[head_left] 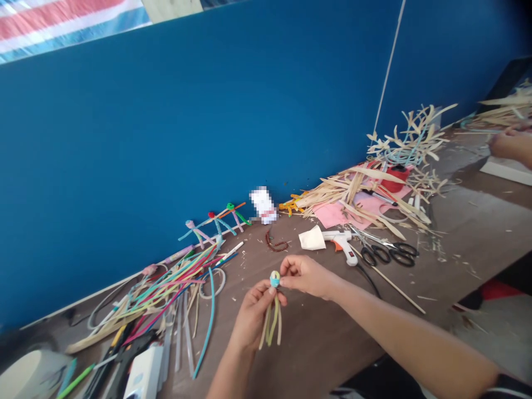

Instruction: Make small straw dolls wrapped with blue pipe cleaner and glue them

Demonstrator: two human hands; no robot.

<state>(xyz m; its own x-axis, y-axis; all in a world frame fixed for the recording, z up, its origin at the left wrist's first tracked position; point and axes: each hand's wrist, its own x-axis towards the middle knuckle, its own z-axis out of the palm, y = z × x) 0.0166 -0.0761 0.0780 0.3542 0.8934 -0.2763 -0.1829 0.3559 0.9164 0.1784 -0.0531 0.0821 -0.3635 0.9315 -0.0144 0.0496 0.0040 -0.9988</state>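
My left hand and my right hand pinch a small woven figure between them. Its round head is wrapped in blue and pale yellow-green, and pale dried-leaf strips hang below it. My left fingers wrap the figure's neck and upper strands, while my right thumb and fingertips press the head from the side. A white hot glue gun lies on the brown table beyond my right hand, with its black cord trailing down toward my forearm.
Two pairs of black-handled scissors, a thin wooden stick, a dark bead string and pipe-cleaner figures lie nearby. Coloured strips and dried-leaf piles on pink paper spread along the blue wall. A co-worker's hand shows at right.
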